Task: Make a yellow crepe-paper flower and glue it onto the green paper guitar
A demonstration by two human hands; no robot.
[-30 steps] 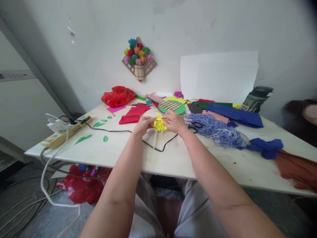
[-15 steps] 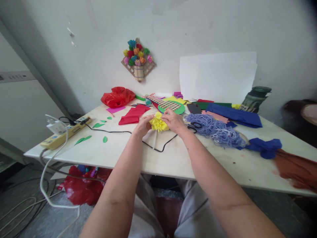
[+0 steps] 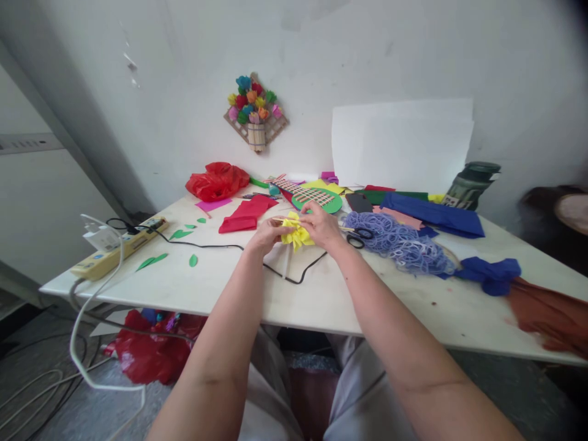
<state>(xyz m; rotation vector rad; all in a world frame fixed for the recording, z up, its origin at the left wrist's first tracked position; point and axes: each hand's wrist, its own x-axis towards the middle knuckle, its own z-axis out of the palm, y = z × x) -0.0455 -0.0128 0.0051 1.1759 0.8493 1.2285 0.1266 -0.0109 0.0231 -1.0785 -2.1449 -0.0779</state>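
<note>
Between both hands, above the middle of the table, is a ruffled yellow paper flower (image 3: 296, 235) on a thin wooden stick. My left hand (image 3: 268, 235) pinches the flower and the stick's end from the left side. My right hand (image 3: 320, 226) has thumb and fingers closed on the flower's upper right, with part of the stick running behind it. Black-handled scissors (image 3: 361, 234) lie just right of my right hand. A whitish translucent rod (image 3: 287, 262) and a black cable (image 3: 298, 280) show below the flower.
Tangled purple-blue yarn (image 3: 399, 241) lies to the right, near folded blue paper (image 3: 434, 214). Red paper (image 3: 245, 215) and green paper leaves (image 3: 193, 261) are on the left, beside a power strip (image 3: 117, 248). Behind stands a green round craft piece (image 3: 333, 205) with a stick lattice.
The flower has tipped over between the hands, so its stick now shows along the top. My right fingers have shifted slightly, and the view has moved a little.
</note>
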